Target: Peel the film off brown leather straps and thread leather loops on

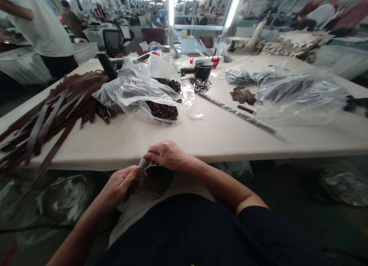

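My left hand (120,185) and my right hand (165,154) are close together just below the near edge of the pale table (218,135). Both grip a narrow grey strap (141,168) that runs between them; my right fingers pinch its upper end, my left hand closes around the lower part. Most of the strap is hidden inside my hands. A heap of dark brown leather straps (57,108) lies on the table's left side.
Clear plastic bags with small dark metal parts (162,110) lie mid-table, a long thin wrapped rod (238,114) to the right, brown leather pieces (243,96), a black cup (202,69), more bags (299,93). A person in white (43,24) stands far left.
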Motion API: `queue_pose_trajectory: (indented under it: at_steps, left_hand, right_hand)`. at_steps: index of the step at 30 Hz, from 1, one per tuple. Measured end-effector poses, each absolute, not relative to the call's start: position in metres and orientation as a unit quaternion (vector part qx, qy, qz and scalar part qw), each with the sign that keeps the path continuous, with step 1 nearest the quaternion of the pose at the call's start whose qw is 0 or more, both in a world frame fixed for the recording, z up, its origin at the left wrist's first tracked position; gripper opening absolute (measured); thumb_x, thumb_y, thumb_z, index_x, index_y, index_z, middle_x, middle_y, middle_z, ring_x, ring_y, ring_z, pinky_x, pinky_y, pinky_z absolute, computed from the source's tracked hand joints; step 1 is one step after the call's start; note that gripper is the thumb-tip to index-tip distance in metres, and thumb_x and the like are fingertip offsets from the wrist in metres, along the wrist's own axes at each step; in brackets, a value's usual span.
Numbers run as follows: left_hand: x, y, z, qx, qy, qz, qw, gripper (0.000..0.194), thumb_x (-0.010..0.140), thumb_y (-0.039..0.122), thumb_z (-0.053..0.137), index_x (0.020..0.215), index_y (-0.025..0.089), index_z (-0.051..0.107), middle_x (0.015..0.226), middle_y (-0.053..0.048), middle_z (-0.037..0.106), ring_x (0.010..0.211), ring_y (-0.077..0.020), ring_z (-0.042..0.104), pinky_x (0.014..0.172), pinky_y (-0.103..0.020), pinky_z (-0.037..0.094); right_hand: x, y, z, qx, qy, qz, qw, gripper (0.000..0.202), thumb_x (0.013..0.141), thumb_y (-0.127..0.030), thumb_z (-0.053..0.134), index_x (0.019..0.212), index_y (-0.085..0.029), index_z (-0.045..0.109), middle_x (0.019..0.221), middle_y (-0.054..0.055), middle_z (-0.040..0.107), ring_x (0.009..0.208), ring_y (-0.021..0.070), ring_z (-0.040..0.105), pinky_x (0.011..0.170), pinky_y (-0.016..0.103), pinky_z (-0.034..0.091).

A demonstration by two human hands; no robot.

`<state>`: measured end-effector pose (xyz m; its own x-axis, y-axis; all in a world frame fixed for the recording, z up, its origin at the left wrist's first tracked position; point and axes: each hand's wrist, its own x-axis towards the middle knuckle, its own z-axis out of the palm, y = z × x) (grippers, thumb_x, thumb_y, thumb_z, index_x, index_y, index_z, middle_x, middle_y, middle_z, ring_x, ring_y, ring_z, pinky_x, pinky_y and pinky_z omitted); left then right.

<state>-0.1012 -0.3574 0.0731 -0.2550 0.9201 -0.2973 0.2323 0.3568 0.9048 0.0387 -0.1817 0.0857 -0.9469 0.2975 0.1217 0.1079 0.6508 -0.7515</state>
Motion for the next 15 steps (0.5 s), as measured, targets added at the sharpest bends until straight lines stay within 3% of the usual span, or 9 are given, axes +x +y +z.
queue_pose_trajectory:
  at_steps: [6,7,9,12,13,15]
  left_hand:
    - [-0.109,-0.383,0.042,0.45,0.706,0.278,0.472,0.057,0.09,0.068,0.047,0.07,0.018,0.066,0.066,-0.003,0.064,0.061,-0.0193,0.058,0.056,-0.026,0.047]
    - [-0.112,-0.385,0.039,0.448,0.717,0.269,0.461,0.057,0.089,0.068,0.047,0.075,0.018,0.07,0.072,-0.005,0.069,0.067,-0.0221,0.063,0.061,-0.028,0.051]
    - [-0.116,-0.382,0.038,0.438,0.748,0.291,0.405,0.055,0.089,0.065,0.049,0.106,0.019,0.075,0.098,-0.008,0.077,0.089,-0.0277,0.071,0.08,-0.033,0.056]
    - [-0.112,-0.365,0.049,0.45,0.739,0.359,0.35,0.081,0.085,0.059,0.059,0.155,0.021,0.041,0.131,-0.01,0.069,0.119,-0.0306,0.065,0.104,-0.039,0.05]
    - [-0.107,-0.358,0.053,0.46,0.722,0.37,0.362,0.09,0.083,0.056,0.063,0.159,0.02,0.03,0.133,-0.011,0.068,0.122,-0.0312,0.063,0.105,-0.04,0.049]
    - [-0.095,-0.346,0.06,0.467,0.683,0.382,0.412,0.097,0.081,0.052,0.07,0.161,0.019,0.027,0.13,-0.012,0.069,0.12,-0.0317,0.064,0.101,-0.039,0.052]
  right_hand:
    - [0.066,-0.164,0.086,-0.209,-0.896,0.364,0.143,0.035,0.1,-0.035,0.059,0.072,-0.015,0.065,0.064,-0.002,0.062,0.06,0.0078,0.05,0.061,0.021,0.03]
    - [0.069,-0.164,0.087,-0.207,-0.904,0.345,0.144,0.035,0.1,-0.035,0.059,0.072,-0.015,0.064,0.065,-0.002,0.062,0.06,0.0083,0.051,0.061,0.022,0.03]
    - [0.069,-0.173,0.09,-0.157,-0.935,0.295,0.119,0.033,0.099,-0.037,0.061,0.073,-0.016,0.065,0.069,0.0,0.065,0.063,0.0099,0.053,0.06,0.024,0.029]
    - [0.061,-0.195,0.092,-0.056,-0.971,0.229,0.046,0.025,0.101,-0.034,0.057,0.085,-0.017,0.069,0.079,0.003,0.07,0.066,0.0122,0.057,0.055,0.026,0.025]
    - [0.057,-0.201,0.092,-0.026,-0.975,0.218,0.022,0.02,0.101,-0.028,0.055,0.092,-0.017,0.07,0.083,0.004,0.072,0.067,0.0126,0.058,0.052,0.026,0.024]
    - [0.053,-0.208,0.091,0.011,-0.979,0.201,-0.014,0.016,0.099,-0.019,0.054,0.099,-0.019,0.07,0.088,0.003,0.073,0.068,0.0129,0.06,0.049,0.025,0.023]
